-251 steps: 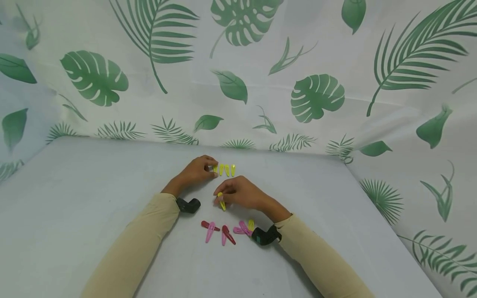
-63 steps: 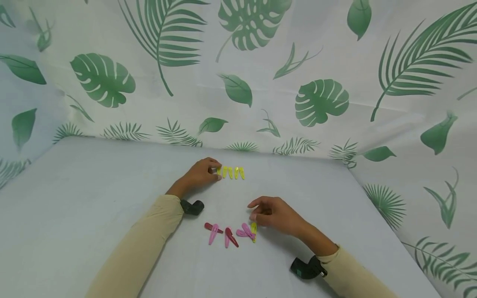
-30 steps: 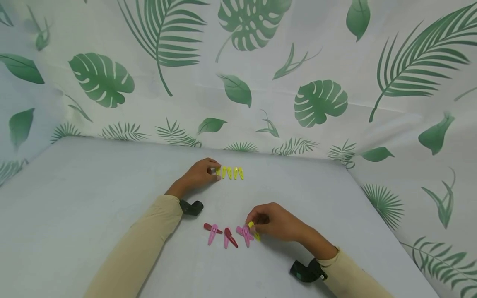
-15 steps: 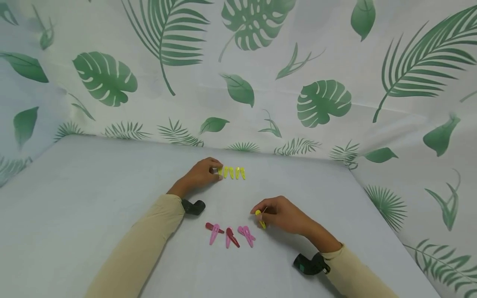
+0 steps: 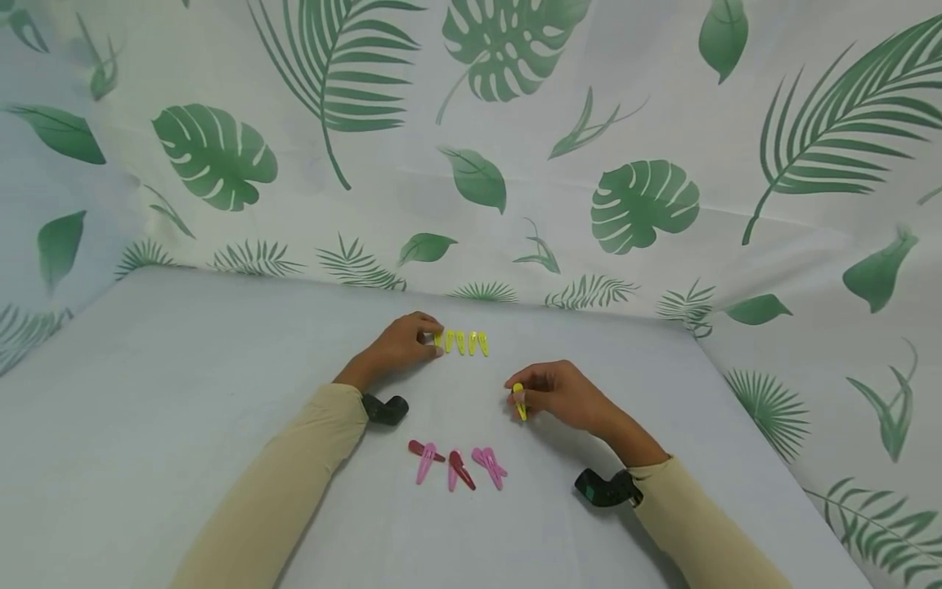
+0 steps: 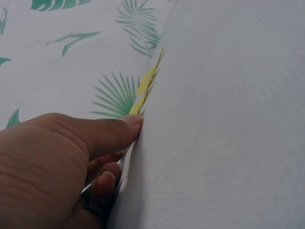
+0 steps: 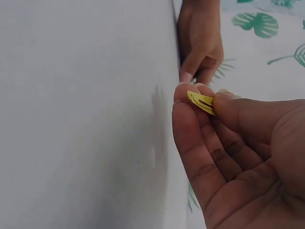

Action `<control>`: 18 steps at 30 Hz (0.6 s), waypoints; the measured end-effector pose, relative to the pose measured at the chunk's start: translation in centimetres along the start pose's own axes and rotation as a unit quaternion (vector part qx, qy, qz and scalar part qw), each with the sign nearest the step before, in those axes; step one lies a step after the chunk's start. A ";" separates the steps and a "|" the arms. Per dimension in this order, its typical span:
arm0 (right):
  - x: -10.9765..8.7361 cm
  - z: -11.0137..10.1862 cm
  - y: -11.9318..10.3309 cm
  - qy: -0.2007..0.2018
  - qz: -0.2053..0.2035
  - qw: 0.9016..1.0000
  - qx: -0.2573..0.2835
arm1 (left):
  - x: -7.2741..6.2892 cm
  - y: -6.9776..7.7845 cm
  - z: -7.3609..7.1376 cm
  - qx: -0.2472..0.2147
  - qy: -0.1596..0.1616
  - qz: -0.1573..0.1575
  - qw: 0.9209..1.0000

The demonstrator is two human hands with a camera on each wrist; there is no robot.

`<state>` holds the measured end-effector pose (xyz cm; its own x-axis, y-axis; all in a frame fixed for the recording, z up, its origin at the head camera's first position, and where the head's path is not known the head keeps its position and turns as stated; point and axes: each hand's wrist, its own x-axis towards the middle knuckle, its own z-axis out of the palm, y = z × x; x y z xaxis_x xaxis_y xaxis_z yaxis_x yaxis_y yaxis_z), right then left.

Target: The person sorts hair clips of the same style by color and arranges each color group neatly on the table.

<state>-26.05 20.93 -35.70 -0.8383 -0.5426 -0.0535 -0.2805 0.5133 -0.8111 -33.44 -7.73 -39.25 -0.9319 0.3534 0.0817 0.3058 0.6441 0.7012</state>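
Observation:
My right hand [image 5: 570, 398] pinches a yellow snap hair clip [image 7: 202, 102] between thumb and fingers, raised over the table. At the far side my left hand [image 5: 401, 342] holds the leftmost clip of a row of several yellow hair clips [image 5: 460, 342] with thumb and fingers at its ends. In the left wrist view the thumb [image 6: 107, 136] hides most of that clip, and the row runs on past it. Nearer the person lie pink and red hair clips in crossed pairs: a red clip [image 5: 415, 447] under a pink one [image 5: 425, 464], a red one [image 5: 462, 472] over a pink one, and two pink ones [image 5: 491, 470].
A pale grey-white cloth covers the table [image 5: 221, 393]. Behind it and at both sides rises a white curtain [image 5: 530, 196] with green leaf prints. A black wrist camera [image 5: 386, 410] sits on the left wrist and another camera [image 5: 607, 488] on the right.
My right hand has picked the yellow clip off the two pink ones and carried it up and away from the person. Earlier it added a clip to the yellow row. My left hand stays there.

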 end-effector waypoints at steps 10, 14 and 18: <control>2.6 -0.1 0.6 0.022 0.029 0.998 0.045 | 0.1 -0.2 0.0 -0.002 0.001 -0.008 1.000; 3.3 -0.1 0.8 0.032 0.033 0.996 0.071 | 0.2 -0.4 0.1 -0.007 0.000 -0.010 1.000; 3.7 -0.3 0.5 0.039 0.035 0.996 0.076 | 0.2 -0.3 0.1 -0.007 -0.001 -0.006 1.000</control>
<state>-29.41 19.34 -36.13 -0.8885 -0.4529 -0.0732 -0.1508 0.4389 -0.8858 -33.74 -7.81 -39.52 -0.9352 0.3469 0.0718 0.2916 0.6389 0.7118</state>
